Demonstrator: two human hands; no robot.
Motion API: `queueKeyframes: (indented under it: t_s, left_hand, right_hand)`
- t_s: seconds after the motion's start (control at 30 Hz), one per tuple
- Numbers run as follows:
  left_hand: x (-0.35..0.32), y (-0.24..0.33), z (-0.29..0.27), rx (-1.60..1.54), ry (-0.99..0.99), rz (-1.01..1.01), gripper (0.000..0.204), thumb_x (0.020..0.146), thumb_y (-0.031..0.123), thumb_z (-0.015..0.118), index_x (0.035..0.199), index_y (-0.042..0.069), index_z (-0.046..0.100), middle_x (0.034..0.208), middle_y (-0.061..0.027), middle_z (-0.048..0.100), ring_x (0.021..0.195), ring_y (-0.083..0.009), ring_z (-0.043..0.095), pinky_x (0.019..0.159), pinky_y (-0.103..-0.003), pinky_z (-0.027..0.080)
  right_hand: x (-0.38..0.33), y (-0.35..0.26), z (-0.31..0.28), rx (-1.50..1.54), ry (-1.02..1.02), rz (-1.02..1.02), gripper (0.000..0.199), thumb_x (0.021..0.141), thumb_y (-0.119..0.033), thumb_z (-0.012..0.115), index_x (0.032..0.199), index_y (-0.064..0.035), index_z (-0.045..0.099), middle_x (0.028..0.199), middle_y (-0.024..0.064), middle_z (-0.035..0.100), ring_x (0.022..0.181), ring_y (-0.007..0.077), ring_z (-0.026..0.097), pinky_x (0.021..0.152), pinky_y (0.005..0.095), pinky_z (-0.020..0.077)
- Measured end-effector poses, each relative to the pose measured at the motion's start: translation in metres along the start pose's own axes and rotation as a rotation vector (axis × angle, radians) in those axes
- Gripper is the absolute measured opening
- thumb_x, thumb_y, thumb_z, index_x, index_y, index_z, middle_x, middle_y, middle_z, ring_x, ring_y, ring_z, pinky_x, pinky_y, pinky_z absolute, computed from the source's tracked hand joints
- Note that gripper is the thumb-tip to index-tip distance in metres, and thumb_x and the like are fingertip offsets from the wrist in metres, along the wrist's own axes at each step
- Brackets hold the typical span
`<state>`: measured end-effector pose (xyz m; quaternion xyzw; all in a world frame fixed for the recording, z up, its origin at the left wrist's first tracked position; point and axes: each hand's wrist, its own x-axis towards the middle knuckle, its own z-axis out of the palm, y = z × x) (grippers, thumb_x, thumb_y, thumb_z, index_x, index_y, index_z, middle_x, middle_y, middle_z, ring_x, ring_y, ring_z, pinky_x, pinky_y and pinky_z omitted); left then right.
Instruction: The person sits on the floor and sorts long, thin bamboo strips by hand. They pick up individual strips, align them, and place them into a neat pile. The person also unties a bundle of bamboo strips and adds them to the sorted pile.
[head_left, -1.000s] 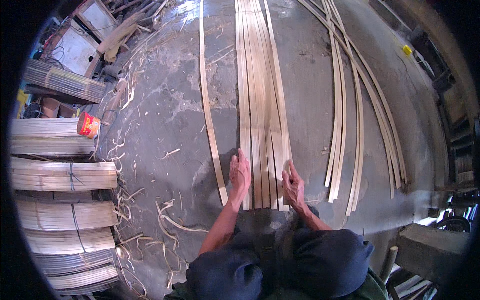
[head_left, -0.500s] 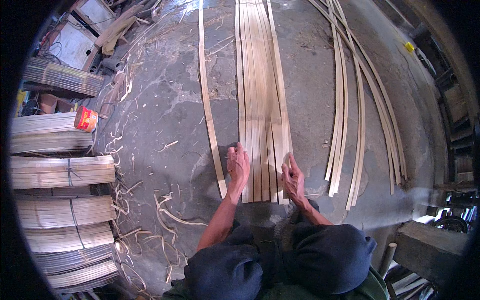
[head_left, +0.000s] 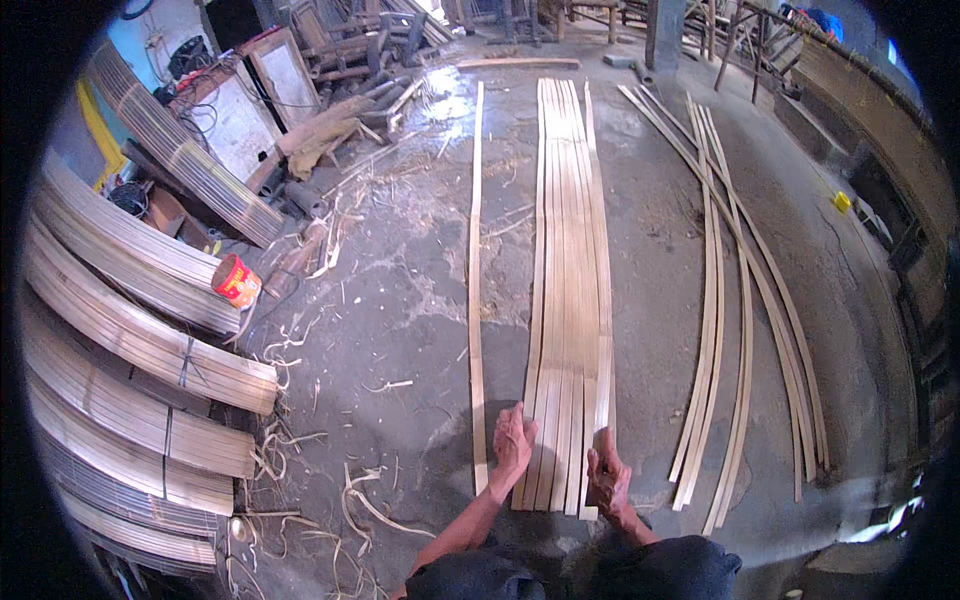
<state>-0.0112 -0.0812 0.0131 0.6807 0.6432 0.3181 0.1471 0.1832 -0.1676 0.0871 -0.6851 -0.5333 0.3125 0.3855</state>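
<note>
A row of long, flat bamboo strips (head_left: 562,330) lies lengthwise on the grey floor in front of me. Against its left edge, near the close ends, rests my left hand (head_left: 512,447), fingers stretched forward and not wrapped round anything. My right hand (head_left: 609,480) is at the right edge, fingers partly bent and apart, thumb side up. Narrow gaps show between some strips at the near end. One single strip (head_left: 476,300) lies apart to the left of the row, just beyond my left hand.
More loose strips (head_left: 745,300) cross each other on the right. Tied bundles of strips (head_left: 150,320) are stacked at the left, with a red and orange tin (head_left: 236,282) beside them. Curled shavings (head_left: 355,500) litter the floor. A pillar (head_left: 664,35) stands at the far end.
The view has tilted up, showing the far ends of the strips and more of the room. Both hands remain beside the row; the left now touches its edge.
</note>
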Motion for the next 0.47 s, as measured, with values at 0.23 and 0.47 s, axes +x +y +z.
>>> queueKeyframes:
  t_s: [0.23,0.47]
  left_hand:
    - [0.021,0.024,0.000,-0.214,0.041,-0.074,0.045,0.095,0.033,0.057,0.124,-0.001,0.052,0.100,-0.0215,0.056,0.092,-0.0369,0.056,0.083,-0.046,0.045]
    - [0.054,0.046,-0.022,-0.694,-0.193,-0.357,0.052,0.099,0.037,0.052,0.136,0.002,0.046,0.114,-0.0197,0.064,0.103,-0.0320,0.061,0.094,-0.045,0.045]
  right_hand:
    - [0.017,-0.015,0.021,0.260,-0.026,-0.030,0.052,0.097,-0.021,0.056,0.146,-0.0119,0.040,0.073,0.0150,0.063,0.060,0.0174,0.059,0.057,0.0325,0.0498]
    - [0.013,-0.029,0.060,0.506,-0.162,0.175,0.056,0.098,-0.024,0.055,0.149,-0.0130,0.035,0.068,0.0036,0.052,0.061,0.0075,0.049,0.055,0.0245,0.0435]
